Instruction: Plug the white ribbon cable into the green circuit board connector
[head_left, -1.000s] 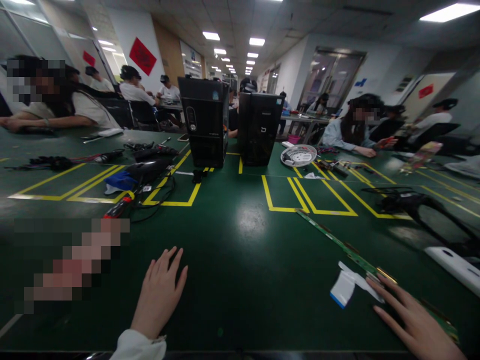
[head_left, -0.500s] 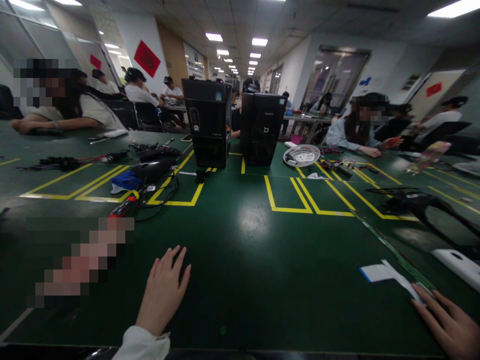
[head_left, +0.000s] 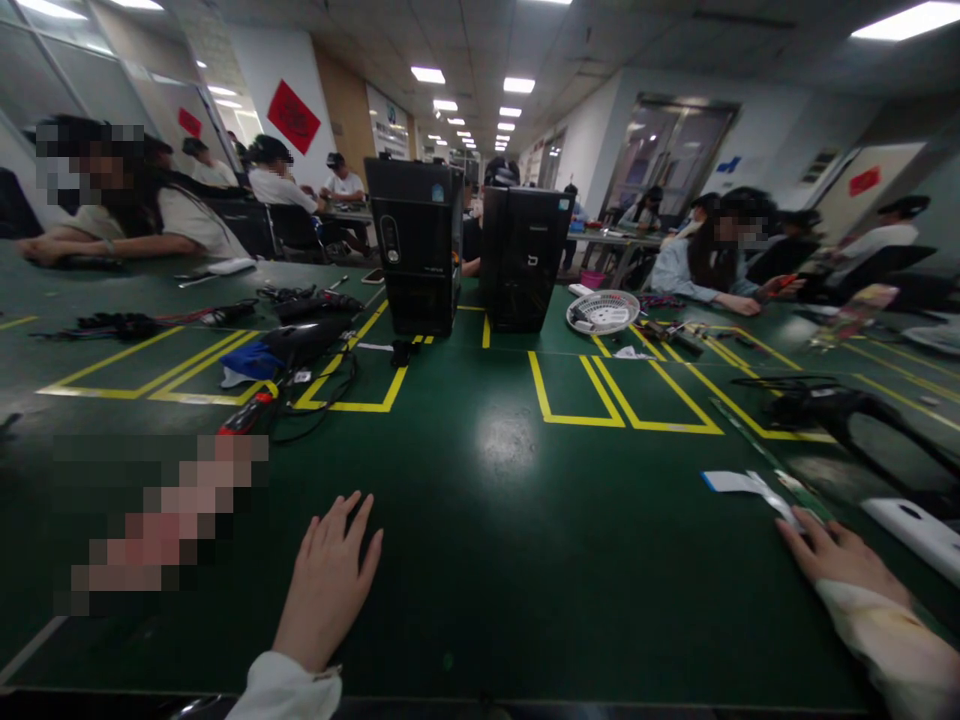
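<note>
My left hand (head_left: pixel 330 575) rests palm down on the green table (head_left: pixel 525 580), its fingers spread and nothing in them. At the right, my right hand (head_left: pixel 844 555) has its fingers on the near end of a long, narrow green circuit board strip (head_left: pixel 799 488). A white flat ribbon cable (head_left: pixel 739 482) with a blue tip comes off the strip beside my fingertips and points left. The strip runs away from me toward the yellow tape lines. The underside of my right fingers is hidden.
Two black computer towers (head_left: pixel 412 250) stand mid-table. Left lie a red-and-black handled tool (head_left: pixel 247 412), cables and a black hair-dryer-like object (head_left: pixel 307 340). Right are a white basket (head_left: pixel 602 312), a black curved frame (head_left: pixel 855 405) and a white casing (head_left: pixel 911 530). People sit around.
My right hand has moved forward and left, and the circuit board strip with its ribbon cable has shifted away from me with it. My left hand has stayed in place.
</note>
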